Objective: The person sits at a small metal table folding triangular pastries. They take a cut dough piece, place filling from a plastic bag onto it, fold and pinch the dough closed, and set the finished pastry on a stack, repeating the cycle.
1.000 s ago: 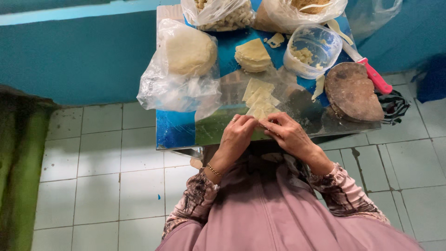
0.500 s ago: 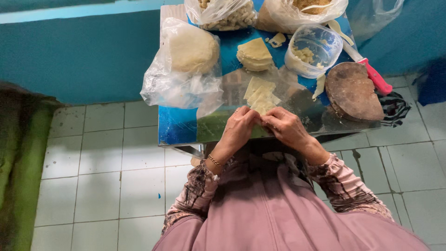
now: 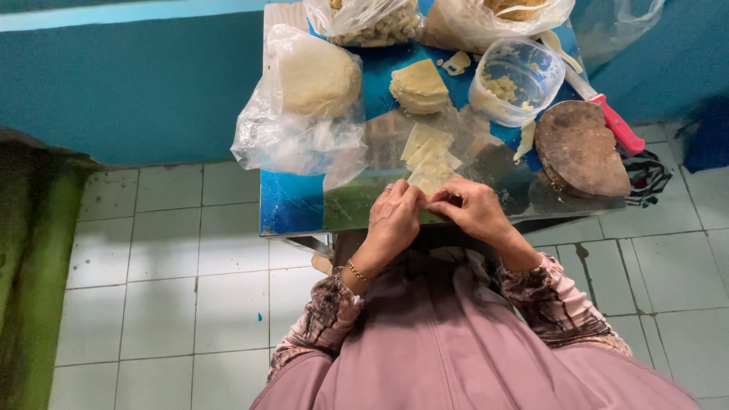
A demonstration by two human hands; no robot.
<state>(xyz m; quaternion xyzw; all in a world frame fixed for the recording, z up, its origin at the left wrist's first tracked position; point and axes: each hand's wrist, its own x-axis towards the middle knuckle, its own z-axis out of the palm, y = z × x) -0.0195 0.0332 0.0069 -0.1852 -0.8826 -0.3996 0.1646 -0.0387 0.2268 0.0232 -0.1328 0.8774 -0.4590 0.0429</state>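
My left hand (image 3: 395, 220) and my right hand (image 3: 469, 209) meet at the near edge of a small glass-topped table (image 3: 296, 205). Both pinch a small pale square dough wrapper (image 3: 427, 199) between their fingertips; most of it is hidden by the fingers. Just beyond the hands a few flat wrappers (image 3: 429, 156) lie overlapping on the glass. Farther back sits a neat stack of wrappers (image 3: 419, 85). A clear plastic tub (image 3: 516, 80) with yellowish filling stands to the right of the stack.
A plastic bag holding a pale dough lump (image 3: 311, 91) fills the table's left. Two filled bags (image 3: 372, 19) sit at the back. A round wooden board (image 3: 581, 148) and a pink-handled knife (image 3: 615, 121) lie right. White tiled floor (image 3: 175, 281) and a blue wall (image 3: 137, 83) surround the table.
Both hands stay together at the table's near edge, working the wrapper with small finger movements. The view has shifted slightly; nothing on the table has moved.
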